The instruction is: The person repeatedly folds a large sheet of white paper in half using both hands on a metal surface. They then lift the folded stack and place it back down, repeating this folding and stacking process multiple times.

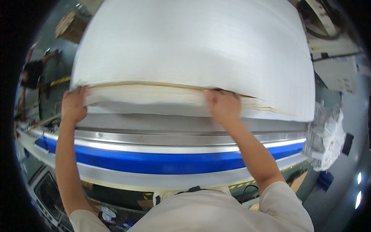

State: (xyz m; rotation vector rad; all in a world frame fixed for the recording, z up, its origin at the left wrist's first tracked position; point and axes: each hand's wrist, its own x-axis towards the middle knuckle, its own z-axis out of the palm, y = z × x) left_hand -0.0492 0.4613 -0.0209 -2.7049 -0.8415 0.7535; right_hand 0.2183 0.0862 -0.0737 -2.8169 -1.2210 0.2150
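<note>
A broad stack of white cloth layers (185, 46) covers most of the table before me. Its near edge is raised between my hands, and the cream-coloured sides of many thin layers show there. At the left corner of that edge, my left hand (74, 106) is closed, its fingers curled over the layers. Farther right along the same edge my right hand (224, 106) is closed on the layers too, slightly blurred, with its fingertips partly hidden. Right of that hand the edge slopes down toward the table.
A metal strip (154, 138) and a blue band (162, 162) run along the table's near side. Clear plastic and a white bag (330, 133) lie to the right. A brown carton (70, 27) stands far left, and another person (34, 73) is beyond the left side.
</note>
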